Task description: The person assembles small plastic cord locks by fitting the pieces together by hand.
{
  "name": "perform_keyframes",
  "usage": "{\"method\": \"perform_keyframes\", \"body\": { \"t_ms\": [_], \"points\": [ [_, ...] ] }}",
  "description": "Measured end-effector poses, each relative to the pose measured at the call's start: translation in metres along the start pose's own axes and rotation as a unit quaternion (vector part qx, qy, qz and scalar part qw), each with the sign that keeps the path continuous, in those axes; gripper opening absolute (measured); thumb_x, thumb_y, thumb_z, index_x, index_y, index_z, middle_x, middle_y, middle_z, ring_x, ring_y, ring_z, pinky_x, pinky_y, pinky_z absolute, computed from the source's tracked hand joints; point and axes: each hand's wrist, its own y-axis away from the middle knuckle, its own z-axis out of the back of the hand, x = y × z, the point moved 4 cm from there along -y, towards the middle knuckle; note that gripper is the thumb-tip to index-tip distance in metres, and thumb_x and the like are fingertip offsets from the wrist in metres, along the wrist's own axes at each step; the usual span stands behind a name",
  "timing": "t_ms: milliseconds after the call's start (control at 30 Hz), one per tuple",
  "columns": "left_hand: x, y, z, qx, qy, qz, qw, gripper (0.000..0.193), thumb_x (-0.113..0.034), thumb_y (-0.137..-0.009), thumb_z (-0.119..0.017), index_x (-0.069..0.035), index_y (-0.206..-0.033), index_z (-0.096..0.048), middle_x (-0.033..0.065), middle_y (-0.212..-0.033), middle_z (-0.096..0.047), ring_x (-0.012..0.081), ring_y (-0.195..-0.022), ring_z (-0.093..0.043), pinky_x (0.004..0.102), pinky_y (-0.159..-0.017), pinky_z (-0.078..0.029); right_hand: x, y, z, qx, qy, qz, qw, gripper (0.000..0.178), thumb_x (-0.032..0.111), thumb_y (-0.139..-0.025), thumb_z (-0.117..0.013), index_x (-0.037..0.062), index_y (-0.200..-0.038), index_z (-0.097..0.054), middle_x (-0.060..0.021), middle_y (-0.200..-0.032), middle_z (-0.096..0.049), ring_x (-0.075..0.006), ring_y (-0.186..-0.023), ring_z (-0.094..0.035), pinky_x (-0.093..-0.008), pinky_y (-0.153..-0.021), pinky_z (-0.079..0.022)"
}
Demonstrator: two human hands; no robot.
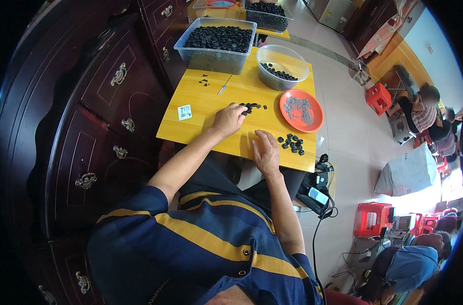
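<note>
My left hand (228, 121) reaches over the yellow table, fingers bent together, with a small black plastic piece at the tips. Right beside those fingertips lies a loose cluster of similar black pieces (250, 107). Near the table's front edge, my right hand (266, 154) rests low over the wood, its thumb apart from the fingers and nothing visible in it. To its right is a second group of black pieces (292, 144). Beyond that group, a red-orange plate (317, 120) carries many thin silvery metal bits (298, 110).
At the back stand a clear rectangular bin (221, 62) heaped with black pieces and a round clear tub (272, 80) partly filled with them. A thin pointed tool (224, 85) and a white label card (184, 112) lie at left. Dark drawers (107, 86) flank the table. People sit far right.
</note>
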Motion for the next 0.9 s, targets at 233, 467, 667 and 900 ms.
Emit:
{"method": "perform_keyframes", "body": {
  "t_ms": [233,467,667,900],
  "points": [
    [-0.003,-0.007,-0.015,0.101,-0.107,-0.021,0.989,0.029,-0.02,-0.084,-0.063,-0.007,-0.111,-0.064,0.0124,-0.1,-0.063,0.0317,-0.092,-0.064,0.0451,-0.076,-0.053,-0.008,0.0,-0.012,-0.011,-0.043,-0.032,0.999,0.018,0.01,-0.085,-0.063,0.0029,-0.102,-0.063,-0.0176,-0.099,-0.065,-0.0368,-0.097,-0.06,-0.0433,-0.087,-0.047],
    [-0.019,-0.008,-0.015,0.092,-0.058,-0.016,0.994,0.03,-0.019,-0.085,-0.061,-0.009,-0.113,-0.065,0.0139,-0.101,-0.064,0.0335,-0.095,-0.063,0.0451,-0.082,-0.051,-0.015,0.002,-0.013,-0.031,-0.058,-0.05,0.997,0.016,0.01,-0.085,-0.063,0.0034,-0.1,-0.064,-0.0177,-0.096,-0.066,-0.0368,-0.094,-0.061,-0.0432,-0.085,-0.048],
    [-0.025,-0.052,-0.039,0.109,-0.084,-0.05,0.989,0.024,-0.019,-0.084,-0.061,-0.009,-0.105,-0.067,0.0134,-0.099,-0.064,0.0336,-0.096,-0.062,0.0463,-0.081,-0.051,-0.015,0.002,-0.013,-0.026,-0.074,-0.067,0.995,0.015,0.01,-0.084,-0.063,0.0037,-0.098,-0.064,-0.018,-0.096,-0.066,-0.0366,-0.093,-0.061,-0.0429,-0.084,-0.048],
    [-0.012,-0.083,-0.082,0.151,-0.161,-0.102,0.97,0.015,-0.02,-0.082,-0.063,-0.009,-0.087,-0.071,0.0126,-0.095,-0.064,0.0324,-0.093,-0.062,0.0459,-0.08,-0.051,-0.014,0.001,-0.011,-0.03,-0.101,-0.072,0.992,0.012,0.01,-0.086,-0.062,0.0039,-0.097,-0.065,-0.0166,-0.094,-0.066,-0.0353,-0.093,-0.061,-0.0426,-0.083,-0.048]
  ]
}}
